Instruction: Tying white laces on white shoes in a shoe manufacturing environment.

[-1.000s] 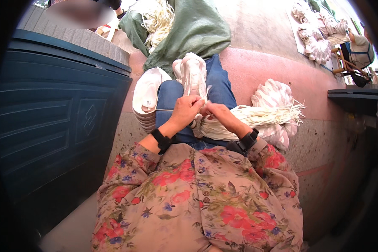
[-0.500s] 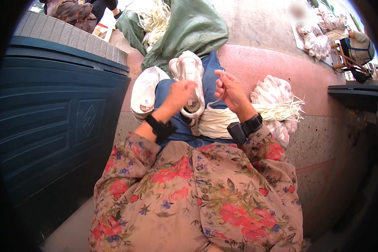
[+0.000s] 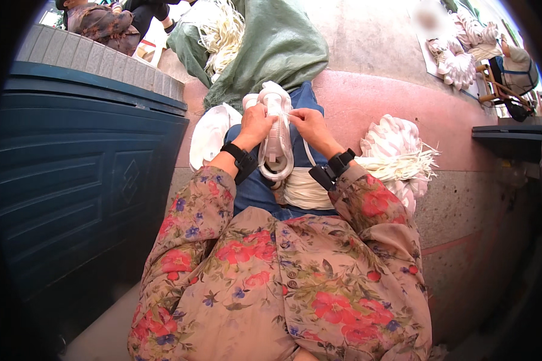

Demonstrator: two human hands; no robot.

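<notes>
here, seated | left hand [image 3: 256, 125] grips the white cord bundle [image 3: 277, 141] on the lap, steadying it | right hand [image 3: 307, 123] pinches a cord end taut | loose cords [image 3: 397, 165] piled beside the right knee

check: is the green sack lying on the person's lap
No, the green sack lies on the floor beyond the feet, while the lap holds pale strands.
</notes>
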